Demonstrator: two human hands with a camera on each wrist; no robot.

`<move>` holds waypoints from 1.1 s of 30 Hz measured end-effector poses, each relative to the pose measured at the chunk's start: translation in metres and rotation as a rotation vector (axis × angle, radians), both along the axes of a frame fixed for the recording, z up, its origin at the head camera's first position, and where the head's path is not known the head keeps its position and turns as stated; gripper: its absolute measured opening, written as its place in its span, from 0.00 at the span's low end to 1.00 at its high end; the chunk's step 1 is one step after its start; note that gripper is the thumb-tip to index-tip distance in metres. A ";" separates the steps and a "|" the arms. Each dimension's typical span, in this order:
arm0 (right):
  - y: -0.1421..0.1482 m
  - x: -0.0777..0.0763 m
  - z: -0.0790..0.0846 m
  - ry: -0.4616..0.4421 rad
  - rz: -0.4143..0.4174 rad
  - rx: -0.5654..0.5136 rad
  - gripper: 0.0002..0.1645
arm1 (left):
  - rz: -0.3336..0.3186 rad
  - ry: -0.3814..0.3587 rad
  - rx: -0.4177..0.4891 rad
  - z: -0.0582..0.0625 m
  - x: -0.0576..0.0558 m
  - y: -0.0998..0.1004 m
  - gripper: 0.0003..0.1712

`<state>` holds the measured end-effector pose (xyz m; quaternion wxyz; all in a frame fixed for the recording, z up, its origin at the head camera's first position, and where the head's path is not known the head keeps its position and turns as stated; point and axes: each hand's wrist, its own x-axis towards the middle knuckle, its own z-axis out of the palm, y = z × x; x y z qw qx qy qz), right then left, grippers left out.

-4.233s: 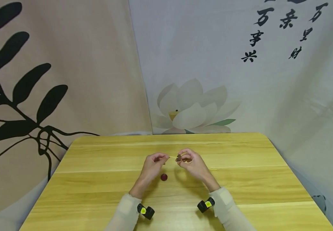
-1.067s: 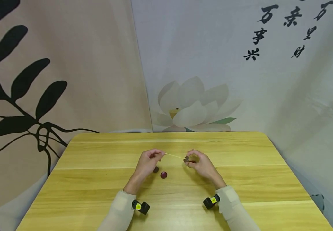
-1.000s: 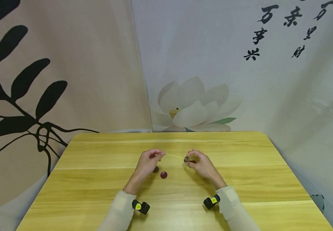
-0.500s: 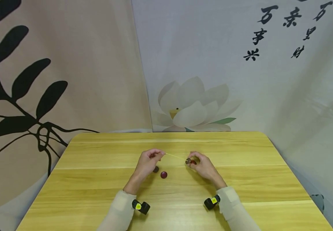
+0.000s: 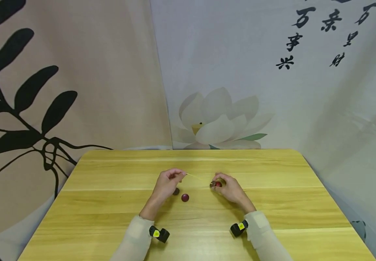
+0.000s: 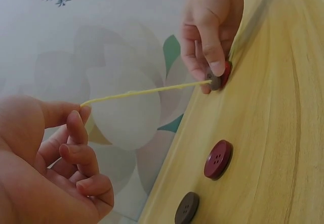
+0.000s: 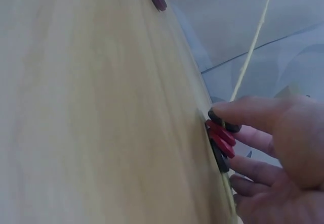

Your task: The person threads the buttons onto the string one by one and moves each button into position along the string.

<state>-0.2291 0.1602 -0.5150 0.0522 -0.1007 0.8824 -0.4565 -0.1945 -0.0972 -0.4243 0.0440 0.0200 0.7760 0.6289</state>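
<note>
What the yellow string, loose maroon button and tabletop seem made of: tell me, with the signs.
Yellow string: probably cotton or synthetic yarn, matte; the strand looks slightly uneven.
Maroon button: likely plastic, smooth with a soft sheen along its rim, though painted wood is possible.
Tabletop: wood or wood-look laminate, satin; grain streaks show, but can't settle which.
</note>
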 end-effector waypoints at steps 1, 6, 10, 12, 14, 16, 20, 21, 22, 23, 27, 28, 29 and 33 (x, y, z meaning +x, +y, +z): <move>0.000 0.000 0.000 -0.003 0.000 0.001 0.12 | 0.003 0.003 0.003 0.000 0.000 0.000 0.09; 0.002 0.000 0.000 -0.029 0.006 -0.006 0.11 | 0.006 0.001 0.015 -0.004 -0.002 0.001 0.09; 0.002 0.000 -0.001 -0.046 0.009 -0.008 0.11 | -0.002 -0.004 0.011 -0.007 -0.003 0.002 0.09; 0.003 -0.001 -0.001 -0.046 0.004 -0.004 0.12 | -0.005 -0.005 0.006 -0.008 -0.003 0.003 0.09; 0.003 -0.002 -0.003 -0.041 0.002 -0.005 0.12 | -0.002 -0.007 0.001 -0.007 -0.002 0.003 0.09; 0.003 -0.003 -0.004 -0.035 -0.001 -0.008 0.13 | -0.002 -0.013 -0.002 -0.007 -0.002 0.003 0.09; 0.004 -0.003 -0.007 -0.025 -0.008 -0.015 0.13 | -0.001 -0.029 -0.005 -0.011 -0.004 0.004 0.09; 0.004 -0.003 -0.007 -0.026 -0.011 -0.014 0.13 | -0.001 -0.032 -0.005 -0.014 -0.006 0.004 0.09; 0.004 -0.003 -0.007 -0.028 -0.014 -0.014 0.14 | 0.000 -0.034 -0.004 -0.018 -0.008 0.003 0.09; 0.004 -0.002 -0.007 -0.030 -0.016 -0.015 0.14 | 0.002 -0.037 -0.003 -0.023 -0.011 0.003 0.09; 0.003 -0.002 -0.005 -0.037 -0.008 -0.026 0.17 | 0.014 -0.039 -0.002 -0.042 -0.020 0.003 0.11; 0.003 -0.002 -0.004 -0.039 -0.005 -0.031 0.18 | 0.013 -0.036 0.001 -0.045 -0.021 0.003 0.11; 0.003 -0.002 -0.003 -0.043 -0.002 -0.039 0.19 | 0.009 -0.033 0.006 -0.047 -0.022 0.003 0.12; 0.002 -0.002 0.000 -0.066 -0.005 -0.052 0.22 | -0.016 -0.024 0.026 -0.049 -0.022 0.003 0.14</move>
